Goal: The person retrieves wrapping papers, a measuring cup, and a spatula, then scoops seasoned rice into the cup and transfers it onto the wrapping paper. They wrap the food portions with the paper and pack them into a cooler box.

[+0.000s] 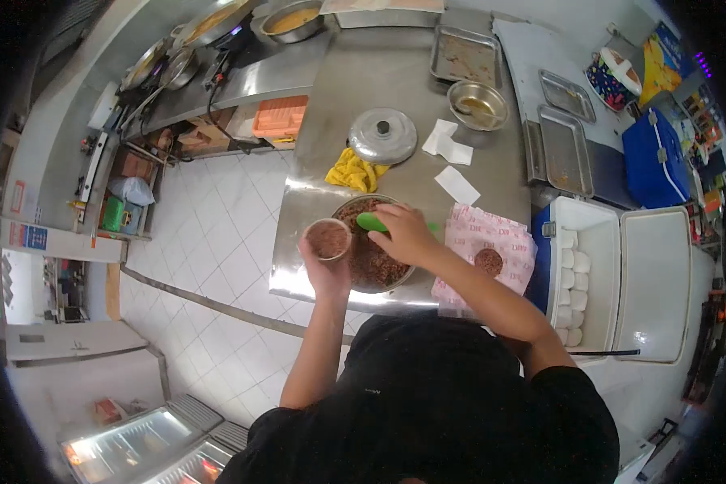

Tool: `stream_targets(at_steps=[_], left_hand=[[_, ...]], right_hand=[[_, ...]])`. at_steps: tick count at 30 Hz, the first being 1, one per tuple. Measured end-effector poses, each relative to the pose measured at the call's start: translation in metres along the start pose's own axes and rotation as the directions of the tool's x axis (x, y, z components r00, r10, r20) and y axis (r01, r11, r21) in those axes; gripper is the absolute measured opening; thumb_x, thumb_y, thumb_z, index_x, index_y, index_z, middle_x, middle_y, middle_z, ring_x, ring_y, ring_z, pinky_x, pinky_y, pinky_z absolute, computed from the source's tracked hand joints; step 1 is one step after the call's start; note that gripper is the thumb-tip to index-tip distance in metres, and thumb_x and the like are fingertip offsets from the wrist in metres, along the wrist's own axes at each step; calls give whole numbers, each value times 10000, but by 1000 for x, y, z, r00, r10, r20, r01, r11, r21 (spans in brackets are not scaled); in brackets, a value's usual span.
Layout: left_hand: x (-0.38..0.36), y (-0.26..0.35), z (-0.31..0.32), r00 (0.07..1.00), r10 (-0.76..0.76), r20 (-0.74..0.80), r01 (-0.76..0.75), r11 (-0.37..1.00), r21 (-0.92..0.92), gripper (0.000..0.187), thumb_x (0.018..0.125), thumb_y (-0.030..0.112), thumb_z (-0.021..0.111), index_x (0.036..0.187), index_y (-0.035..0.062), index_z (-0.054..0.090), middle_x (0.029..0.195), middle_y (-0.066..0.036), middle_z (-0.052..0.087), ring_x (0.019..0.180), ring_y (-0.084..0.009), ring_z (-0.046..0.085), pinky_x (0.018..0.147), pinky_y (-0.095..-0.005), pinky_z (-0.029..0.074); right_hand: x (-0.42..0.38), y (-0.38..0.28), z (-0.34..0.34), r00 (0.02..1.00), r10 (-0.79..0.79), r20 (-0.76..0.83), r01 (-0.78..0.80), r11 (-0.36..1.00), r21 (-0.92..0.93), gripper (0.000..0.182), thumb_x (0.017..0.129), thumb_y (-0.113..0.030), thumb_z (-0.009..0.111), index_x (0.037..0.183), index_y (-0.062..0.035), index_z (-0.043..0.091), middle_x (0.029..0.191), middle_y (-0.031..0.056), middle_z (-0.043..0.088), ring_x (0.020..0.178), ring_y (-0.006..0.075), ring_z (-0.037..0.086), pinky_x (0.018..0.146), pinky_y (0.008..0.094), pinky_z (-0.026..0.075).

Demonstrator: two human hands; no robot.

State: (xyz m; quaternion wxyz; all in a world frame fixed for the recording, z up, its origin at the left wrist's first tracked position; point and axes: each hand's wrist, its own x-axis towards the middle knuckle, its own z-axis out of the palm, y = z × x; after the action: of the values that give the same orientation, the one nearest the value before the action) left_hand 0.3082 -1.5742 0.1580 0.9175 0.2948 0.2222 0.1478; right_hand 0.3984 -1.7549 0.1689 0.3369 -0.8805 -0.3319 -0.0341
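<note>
My left hand (328,276) is wrapped around a round cup (315,256) filled almost to the rim with a reddish-brown crumbly food. Just right of it, my right hand (403,231) grips a green spatula (370,221), its rounded end toward the cup; whether it is a spatula or a spoon is hard to tell. Beneath both hands sits a round metal pot (379,286) of dark brown crumbly food. To the right, a round brown portion (488,262) of similar food lies on pink-and-white printed paper (460,234).
Behind the pot are a yellow cloth (355,172), a metal lid (382,137), white paper pieces (457,185), a steel bowl (477,106) and a tray (465,56). An open cooler (585,218) holding white wrapped items stands right of the steel table (427,68).
</note>
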Motion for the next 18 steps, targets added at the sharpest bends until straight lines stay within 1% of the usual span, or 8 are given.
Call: stream_targets(at_steps=[1,4,7,11,14,15,17,18], left_hand=[[-1,3,3,998,51,-29,-52,998,-22,535,1073,501,392,1374,70,490,1343,-151,568,1280,-314,551,1079,-523,480],[-21,5,28,998,30,-52,-34,997,-67,582,1068,521,356,1392,52,474,1369,-185,552,1295,-350,538,1094,-539,472],[-39,-15,51,968,-216,129,229,969,-96,646,1061,559,336,1479,73,422,1424,-174,536,1321,-341,522,1088,-532,458],[-40,-75,91,861,-424,280,439,899,10,670,1055,596,397,1538,133,361,1469,-110,506,1350,-309,495,1137,-472,401],[-38,-131,113,951,-296,91,237,886,399,580,1075,515,432,1507,129,401,1464,-91,518,1323,-277,520,1128,-450,403],[-46,-146,111,969,-162,185,4,760,649,514,1054,420,534,1454,108,453,1491,-118,495,1344,-295,504,1126,-472,397],[-46,-175,64,799,-370,473,-379,301,875,522,990,343,635,1417,87,477,1516,-152,461,1369,-333,475,1124,-504,391],[-47,-192,38,666,-522,533,-592,65,804,533,958,305,685,1398,77,489,1528,-169,444,1381,-351,461,1124,-520,388]], right_hand=[[-1,-1,2,998,59,5,-58,977,207,325,876,-267,740,1067,-8,692,1261,142,662,1200,361,592,1008,467,456],[-9,4,-12,958,124,258,-233,862,450,517,783,-226,846,1196,-23,609,1312,144,620,1233,357,582,1046,448,451],[-28,-7,-34,994,-32,-101,87,792,604,928,677,-225,941,1417,-53,408,1371,174,561,1251,329,585,1063,430,462],[-57,28,-67,970,197,-143,-34,692,722,1194,647,-251,967,1541,-81,193,1390,235,532,1284,344,576,1056,438,484],[-75,84,-101,915,336,-222,-112,741,662,1253,620,-228,986,1554,-81,165,1357,244,551,1246,335,592,1055,447,470],[-81,108,-108,895,383,-229,-183,783,594,1241,618,-224,980,1551,-78,176,1347,245,559,1233,346,601,1052,448,471],[-91,167,-110,850,466,-244,-327,832,448,1223,613,-218,971,1547,-74,195,1341,243,566,1229,361,603,1050,447,472],[-95,202,-106,826,503,-254,-396,839,373,1216,609,-217,968,1545,-74,203,1346,239,565,1238,365,596,1051,444,471]])
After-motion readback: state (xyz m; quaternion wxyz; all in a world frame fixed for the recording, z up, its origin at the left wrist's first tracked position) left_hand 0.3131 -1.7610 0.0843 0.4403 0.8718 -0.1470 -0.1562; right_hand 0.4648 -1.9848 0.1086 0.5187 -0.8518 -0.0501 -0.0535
